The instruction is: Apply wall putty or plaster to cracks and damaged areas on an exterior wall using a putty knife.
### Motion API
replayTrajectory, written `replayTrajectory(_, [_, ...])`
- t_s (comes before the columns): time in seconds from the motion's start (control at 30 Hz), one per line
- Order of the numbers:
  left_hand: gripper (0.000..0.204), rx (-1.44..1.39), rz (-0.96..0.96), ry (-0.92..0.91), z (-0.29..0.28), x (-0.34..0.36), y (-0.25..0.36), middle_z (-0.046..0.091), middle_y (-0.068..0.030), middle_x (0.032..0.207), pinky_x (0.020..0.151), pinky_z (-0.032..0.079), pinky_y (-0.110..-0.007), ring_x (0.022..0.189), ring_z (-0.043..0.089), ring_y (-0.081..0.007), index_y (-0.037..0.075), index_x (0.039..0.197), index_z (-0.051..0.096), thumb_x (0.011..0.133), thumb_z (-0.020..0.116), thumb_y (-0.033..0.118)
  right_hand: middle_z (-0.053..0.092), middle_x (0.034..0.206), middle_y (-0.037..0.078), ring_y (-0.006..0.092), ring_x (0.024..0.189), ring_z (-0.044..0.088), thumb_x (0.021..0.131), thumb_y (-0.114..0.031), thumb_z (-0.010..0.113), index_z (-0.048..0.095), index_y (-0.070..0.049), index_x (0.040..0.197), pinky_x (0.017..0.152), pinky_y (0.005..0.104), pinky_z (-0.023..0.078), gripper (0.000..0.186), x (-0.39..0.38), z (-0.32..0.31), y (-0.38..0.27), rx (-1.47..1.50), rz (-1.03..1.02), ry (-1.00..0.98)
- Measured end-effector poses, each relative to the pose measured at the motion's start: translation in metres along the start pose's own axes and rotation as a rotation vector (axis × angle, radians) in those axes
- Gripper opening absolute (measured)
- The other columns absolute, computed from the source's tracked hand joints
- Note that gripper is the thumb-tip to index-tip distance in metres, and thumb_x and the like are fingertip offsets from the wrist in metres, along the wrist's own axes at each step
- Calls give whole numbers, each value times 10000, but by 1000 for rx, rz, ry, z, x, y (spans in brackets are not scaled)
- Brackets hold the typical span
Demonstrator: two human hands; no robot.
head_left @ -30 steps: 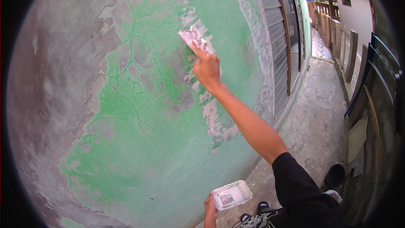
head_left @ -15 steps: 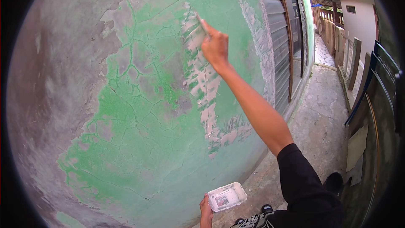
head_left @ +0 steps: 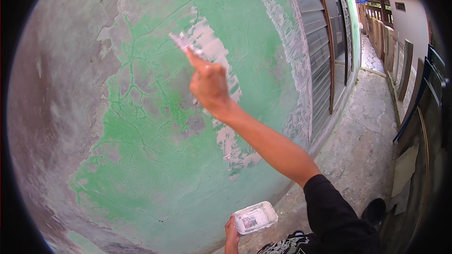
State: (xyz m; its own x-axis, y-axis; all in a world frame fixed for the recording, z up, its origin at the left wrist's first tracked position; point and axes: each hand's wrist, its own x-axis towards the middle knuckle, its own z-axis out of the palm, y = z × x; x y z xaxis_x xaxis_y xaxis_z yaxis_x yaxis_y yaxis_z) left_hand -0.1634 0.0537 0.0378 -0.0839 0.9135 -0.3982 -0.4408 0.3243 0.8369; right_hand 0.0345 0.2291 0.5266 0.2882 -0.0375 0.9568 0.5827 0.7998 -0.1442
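My right hand (head_left: 209, 84), arm stretched up to the cracked, peeling green wall (head_left: 155, 160), is closed on a putty scraper (head_left: 181, 40), blurred and smeared with pale filler. The blade is at the left edge of a vertical band of fresh whitish filler (head_left: 209, 42); whether it touches the wall I cannot tell. Down at the bottom, my left hand (head_left: 230, 228) grips the end of a shallow white rectangular plastic tray (head_left: 261, 214) streaked with filler. Another pale streak of filler (head_left: 280, 14) runs beside the window frame.
A louvred window (head_left: 315, 37) is on the wall's right. A narrow concrete path (head_left: 358, 117) runs beside it to pale paving. Along the right stand a fence (head_left: 391, 51), leaning dark metal lengths (head_left: 423, 89) and boards (head_left: 405, 169). A dark round object (head_left: 374, 209) is low at the right.
Compared with half a second ago, my right hand and scraper have moved left and down from the band's top right. The upper band of filler looks broader and denser. The tray has barely moved.
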Motion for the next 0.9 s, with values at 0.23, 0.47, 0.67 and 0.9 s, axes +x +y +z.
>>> replayTrajectory(0.23, [386, 8, -2, 2, 0, 6, -17, 682, -111, 965, 724, 558, -349, 835, 672, -208, -40, 1046, 637, 985, 534, 327, 645, 780, 239, 380, 668, 634, 709, 86, 525, 578, -6, 1263, 651, 427, 510, 565, 62, -17, 64, -203, 37, 33])
replayTrajectory(0.47, [389, 20, 10, 45, 8, 10, -13, 681, -97, 957, 726, 554, -345, 825, 666, -195, -28, 1038, 642, 979, 543, 344, 648, 682, 159, 258, 618, 663, 673, 58, 577, 548, 33, 1278, 600, 366, 534, 606, 5, 55, 14, -325, -38, -253])
replayTrajectory(0.67, [382, 20, 2, 15, 34, 13, -6, 679, -91, 945, 718, 552, -332, 815, 661, -185, -21, 1034, 647, 974, 553, 345, 644, 697, 149, 252, 594, 647, 679, 77, 577, 546, 44, 1270, 567, 353, 521, 593, -25, 33, -2, -177, -131, -294])
replayTrajectory(0.9, [378, 16, -17, 31, 32, 15, -12, 675, -84, 935, 721, 548, -339, 814, 655, -183, -28, 1032, 647, 965, 571, 337, 630, 700, 160, 268, 594, 630, 686, 122, 530, 555, 18, 1276, 572, 379, 507, 599, 16, -22, 37, -134, -204, -57])
